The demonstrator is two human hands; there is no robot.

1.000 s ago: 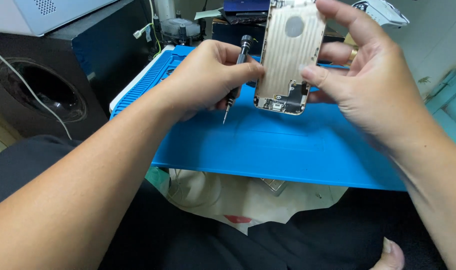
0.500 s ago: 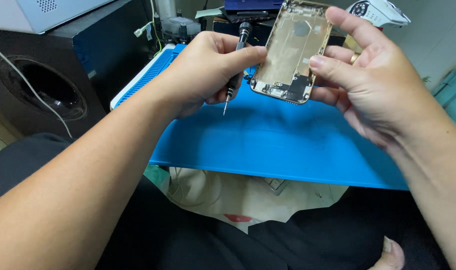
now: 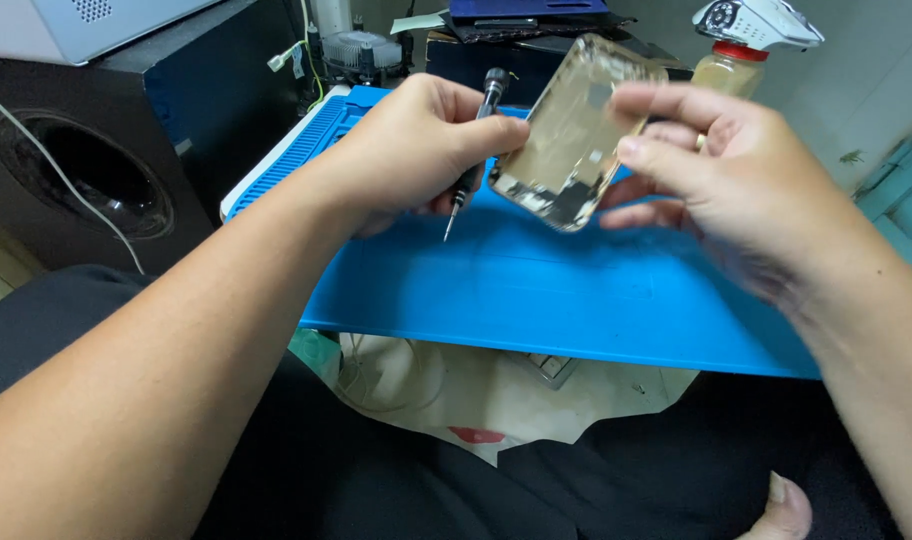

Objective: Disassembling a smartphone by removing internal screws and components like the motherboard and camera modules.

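My left hand (image 3: pixel 416 150) grips a small black precision screwdriver (image 3: pixel 473 150), tip pointing down toward the blue work mat (image 3: pixel 536 290). My right hand (image 3: pixel 716 180) holds an opened gold phone back housing (image 3: pixel 571 135) tilted in the air above the mat, its hollow inside facing me. The screwdriver sits just left of the housing's lower corner, apart from it. The right hand is motion-blurred.
A black speaker box (image 3: pixel 86 170) stands at the left, with a white cable across it. A spray bottle (image 3: pixel 741 45) with amber liquid, a cooling fan (image 3: pixel 361 50) and dark boxes sit behind the mat. Crumpled paper (image 3: pixel 476 390) lies below the mat's front edge.
My right hand has tilted and swung the phone housing leftward and lower. The left hand with the screwdriver has stayed nearly in place.
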